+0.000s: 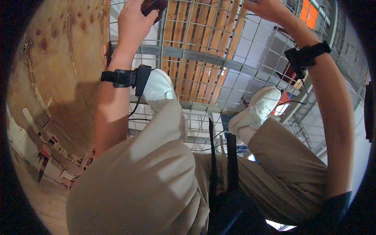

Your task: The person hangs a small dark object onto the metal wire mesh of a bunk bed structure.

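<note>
At the upper left, my left hand (133, 19) is closed round a dark brown, rounded object (154, 7) with a rough-looking surface. The top edge of the picture cuts off part of this object, so its kind does not show. Over by the upper right, my right hand (269, 9) reaches above the wire mesh (188, 51). Most of its fingers are beyond the frame or too unclear to read. Black straps with small devices circle both wrists.
Under my white shoes (158, 86) lies the wire mesh floor, with wooden slats (203, 62) visible below it. A worn plywood panel (58, 74) fills the left side. Black straps (232, 164) hang between my legs. Something orange (308, 15) shows at the upper right.
</note>
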A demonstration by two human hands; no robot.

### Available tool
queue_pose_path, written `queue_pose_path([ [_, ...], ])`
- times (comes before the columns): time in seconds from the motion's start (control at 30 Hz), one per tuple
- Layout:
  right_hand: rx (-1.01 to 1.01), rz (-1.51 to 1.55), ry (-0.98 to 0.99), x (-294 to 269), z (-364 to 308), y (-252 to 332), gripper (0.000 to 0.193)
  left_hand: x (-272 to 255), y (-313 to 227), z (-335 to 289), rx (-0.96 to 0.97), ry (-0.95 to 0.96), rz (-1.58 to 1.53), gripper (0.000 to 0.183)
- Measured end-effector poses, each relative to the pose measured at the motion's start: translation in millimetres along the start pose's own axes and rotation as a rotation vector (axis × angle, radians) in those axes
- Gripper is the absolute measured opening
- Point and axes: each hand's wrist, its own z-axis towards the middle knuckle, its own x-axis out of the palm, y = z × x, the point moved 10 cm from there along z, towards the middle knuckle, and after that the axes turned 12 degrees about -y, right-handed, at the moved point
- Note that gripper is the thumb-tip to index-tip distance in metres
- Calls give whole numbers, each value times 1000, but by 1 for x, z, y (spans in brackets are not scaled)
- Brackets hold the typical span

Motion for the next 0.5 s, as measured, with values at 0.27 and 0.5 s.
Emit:
queue_pose_path([
  [0.27,116,65,-28,-9,0,-3,37,12,-42,8,462,355,6,47],
  [0.5,55,41,-58,-11,2,1,35,17,-28,11,401,458,-60,43],
])
